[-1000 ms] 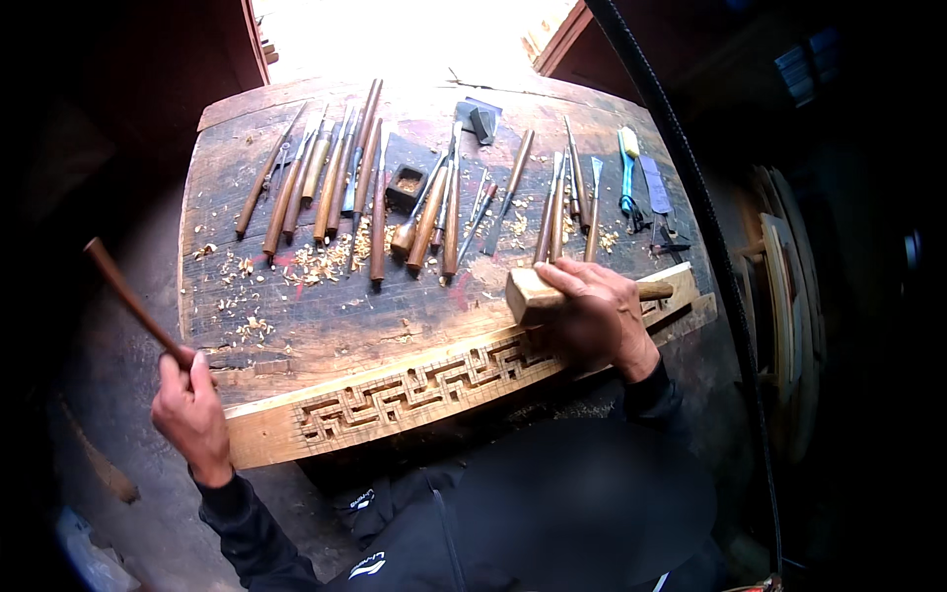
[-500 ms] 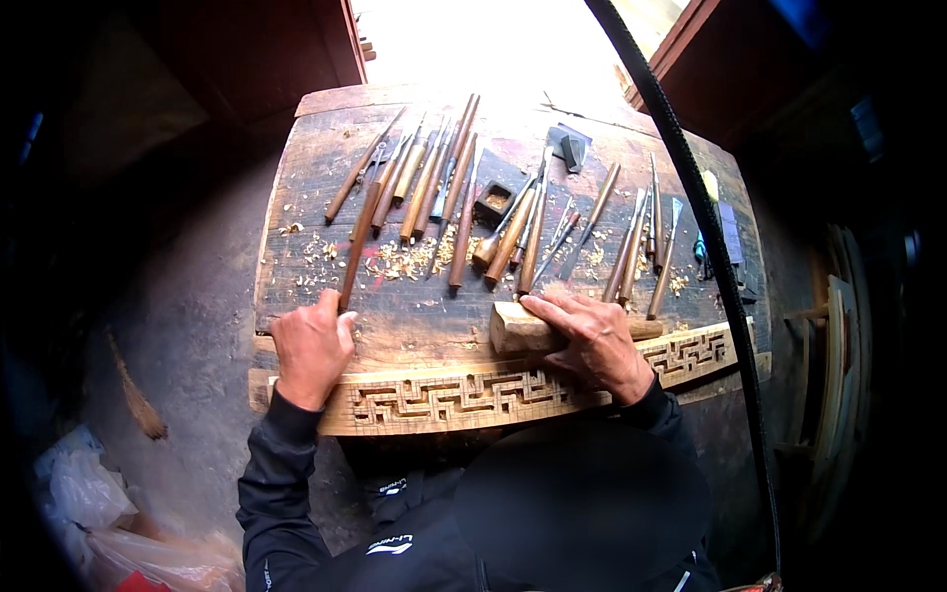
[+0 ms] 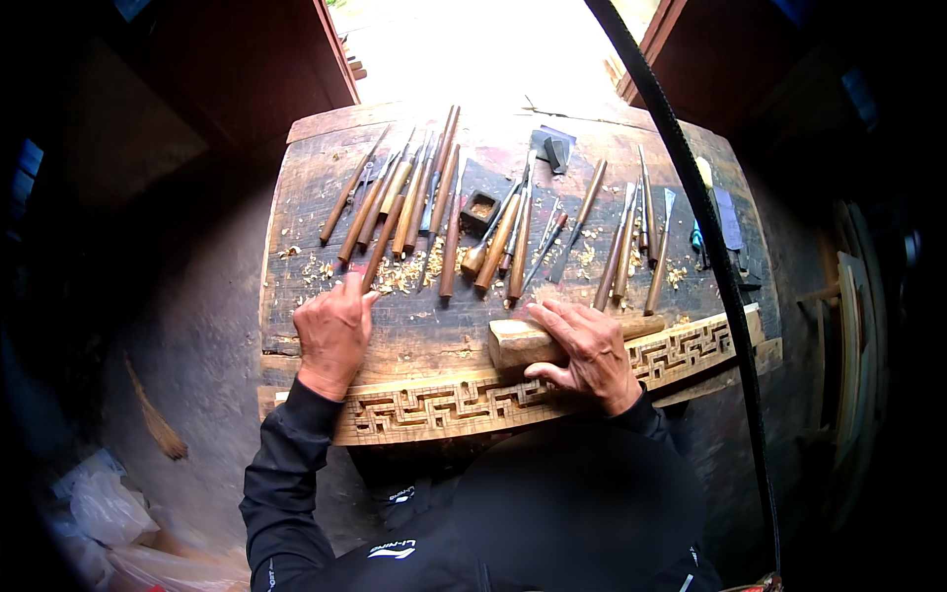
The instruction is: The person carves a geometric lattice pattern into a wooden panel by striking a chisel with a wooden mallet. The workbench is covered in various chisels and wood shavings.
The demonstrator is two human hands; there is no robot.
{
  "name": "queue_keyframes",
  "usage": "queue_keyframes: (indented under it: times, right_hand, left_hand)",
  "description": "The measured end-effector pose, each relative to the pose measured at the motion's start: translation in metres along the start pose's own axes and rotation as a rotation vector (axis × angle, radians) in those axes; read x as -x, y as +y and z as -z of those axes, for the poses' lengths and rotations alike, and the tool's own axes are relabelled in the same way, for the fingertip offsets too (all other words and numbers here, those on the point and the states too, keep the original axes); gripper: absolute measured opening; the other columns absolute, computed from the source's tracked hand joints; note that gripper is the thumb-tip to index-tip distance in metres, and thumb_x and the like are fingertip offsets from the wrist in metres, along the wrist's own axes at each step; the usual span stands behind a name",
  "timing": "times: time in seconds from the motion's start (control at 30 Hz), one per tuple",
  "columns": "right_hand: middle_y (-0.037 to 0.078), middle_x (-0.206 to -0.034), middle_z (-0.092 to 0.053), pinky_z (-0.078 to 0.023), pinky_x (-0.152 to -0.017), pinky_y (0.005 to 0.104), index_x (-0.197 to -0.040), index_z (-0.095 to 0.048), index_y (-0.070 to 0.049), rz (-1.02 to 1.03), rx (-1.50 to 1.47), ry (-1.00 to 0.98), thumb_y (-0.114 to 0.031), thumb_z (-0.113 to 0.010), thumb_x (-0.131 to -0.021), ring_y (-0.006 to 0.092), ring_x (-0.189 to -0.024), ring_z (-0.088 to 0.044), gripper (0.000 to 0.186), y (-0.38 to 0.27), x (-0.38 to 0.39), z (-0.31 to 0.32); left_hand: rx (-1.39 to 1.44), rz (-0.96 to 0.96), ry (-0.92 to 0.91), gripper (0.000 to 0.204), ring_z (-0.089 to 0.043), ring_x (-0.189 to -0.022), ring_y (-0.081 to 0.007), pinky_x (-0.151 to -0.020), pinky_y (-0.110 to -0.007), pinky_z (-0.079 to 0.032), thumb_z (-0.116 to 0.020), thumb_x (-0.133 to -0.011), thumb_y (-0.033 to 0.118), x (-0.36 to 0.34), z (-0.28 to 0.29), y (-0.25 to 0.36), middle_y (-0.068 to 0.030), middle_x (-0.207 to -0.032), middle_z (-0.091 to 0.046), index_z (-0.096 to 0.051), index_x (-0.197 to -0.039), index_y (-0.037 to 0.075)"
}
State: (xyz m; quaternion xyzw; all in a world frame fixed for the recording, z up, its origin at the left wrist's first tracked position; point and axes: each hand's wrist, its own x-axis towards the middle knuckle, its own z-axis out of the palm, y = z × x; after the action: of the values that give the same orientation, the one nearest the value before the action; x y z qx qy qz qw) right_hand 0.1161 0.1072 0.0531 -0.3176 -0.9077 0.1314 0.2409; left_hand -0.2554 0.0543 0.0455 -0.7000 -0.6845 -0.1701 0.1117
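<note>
My left hand [image 3: 333, 331] is closed around the end of a wood-handled carving chisel [image 3: 384, 244], whose far end lies over or among the row of other chisels [image 3: 402, 187]. Under my right hand [image 3: 590, 357] is a wooden mallet [image 3: 515, 345]; the fingers curl over its top and the thumb sits apart on the near side. The mallet lies along the far edge of a long carved board [image 3: 444, 407] with a cut-through fretwork pattern. My right hand and sleeve cover part of that board.
The worn wooden bench [image 3: 414, 326] carries more chisels [image 3: 631, 237], wood shavings [image 3: 395, 278], a small dark square box [image 3: 480, 209] and a dark block [image 3: 555, 153]. A black strap [image 3: 681, 148] crosses the right side. On the floor lie a broom [image 3: 153, 419] and plastic bags [image 3: 109, 508].
My left hand has moved right and away from me with the chisel, now over the shavings. On the mallet, my right hand has shifted slightly, with its thumb now spread out.
</note>
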Motion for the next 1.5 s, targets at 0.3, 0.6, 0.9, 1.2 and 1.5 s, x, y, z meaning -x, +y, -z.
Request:
queue_keyframes:
  times: [0.3,0.6,0.9,1.2,1.5]
  right_hand:
    - [0.016,-0.129,-0.076,-0.059,-0.096,0.0429,-0.128,-0.074,-0.003,-0.117,-0.039,0.011,-0.047,-0.082,-0.089,0.0347,-0.112,-0.074,0.059,-0.003,0.002,-0.005]
    - [0.016,-0.128,-0.076,-0.058,-0.098,0.042,-0.125,-0.074,-0.002,-0.144,-0.047,-0.029,-0.043,-0.083,-0.089,0.0345,-0.112,-0.074,0.055,-0.002,0.006,0.003]
    - [0.017,-0.126,-0.076,-0.058,-0.098,0.0421,-0.125,-0.073,-0.002,-0.134,-0.044,-0.013,-0.044,-0.082,-0.089,0.0343,-0.112,-0.073,0.056,0.001,0.007,0.001]
    - [0.017,-0.127,-0.077,-0.059,-0.095,0.0425,-0.127,-0.074,-0.004,-0.105,-0.072,0.046,-0.047,-0.083,-0.088,0.0348,-0.111,-0.075,0.058,-0.002,0.002,-0.002]
    - [0.021,-0.131,-0.078,-0.059,-0.107,0.0458,-0.131,-0.077,-0.001,0.036,0.105,0.442,-0.021,-0.084,-0.096,0.0361,-0.123,-0.075,0.041,-0.008,-0.006,-0.001]
  left_hand:
    - [0.08,-0.037,-0.12,0.042,-0.059,-0.047,-0.0208,-0.047,-0.039,-0.044,-0.083,-0.093,0.046,-0.046,-0.049,0.063,-0.0073,-0.058,-0.063,-0.068,-0.075,0.011]
    - [0.386,0.15,0.089,0.019,-0.051,-0.042,-0.0083,-0.039,-0.029,-0.037,-0.074,-0.099,0.018,-0.036,0.002,0.041,0.001,-0.056,-0.063,-0.071,-0.083,0.008]
    - [0.415,0.087,0.196,0.013,-0.072,-0.064,-0.0128,-0.059,-0.028,-0.054,-0.086,-0.091,0.004,-0.015,0.08,0.053,-0.0089,-0.076,-0.074,-0.074,-0.096,0.001]
    - [0.361,-0.127,0.206,0.022,-0.075,-0.07,-0.0152,-0.062,-0.028,-0.058,-0.091,-0.086,0.002,-0.027,0.09,0.055,-0.0113,-0.088,-0.079,-0.078,-0.104,0.001]
    - [0.963,-0.347,0.315,0.018,-0.083,-0.087,-0.0238,-0.073,-0.029,-0.068,-0.083,-0.098,0.012,-0.107,0.051,0.06,-0.0134,-0.099,-0.083,-0.081,-0.111,0.0]
